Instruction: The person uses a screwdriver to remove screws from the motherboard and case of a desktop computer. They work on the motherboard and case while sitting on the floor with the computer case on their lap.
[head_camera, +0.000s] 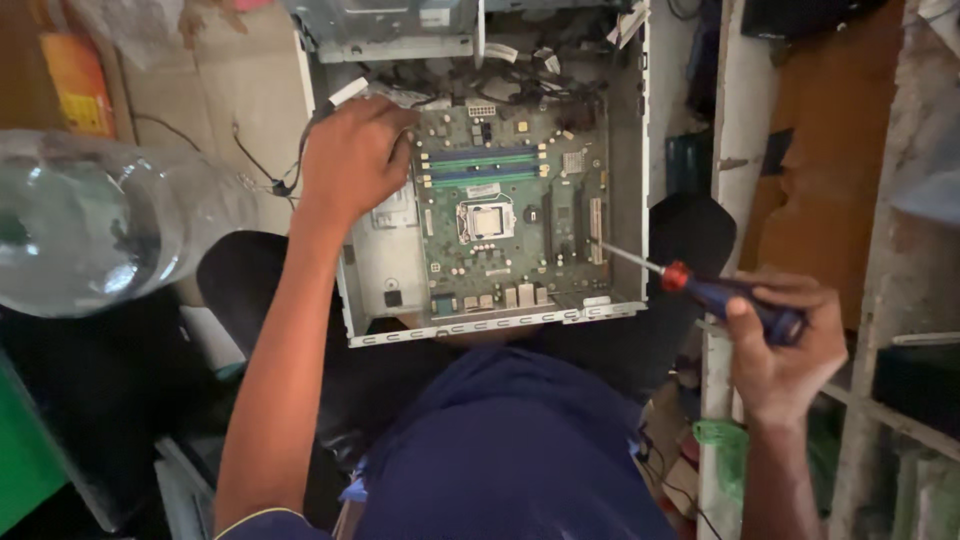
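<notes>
Centrally, the left hand clamps the case edge; the right hand grips a screwdriver (tip could slip, scratching the motherboard).

dim cluttered room, wooden shelving

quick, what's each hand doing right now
Left hand: closed over the motherboard's left edge.
Right hand: shut on the screwdriver.
</notes>
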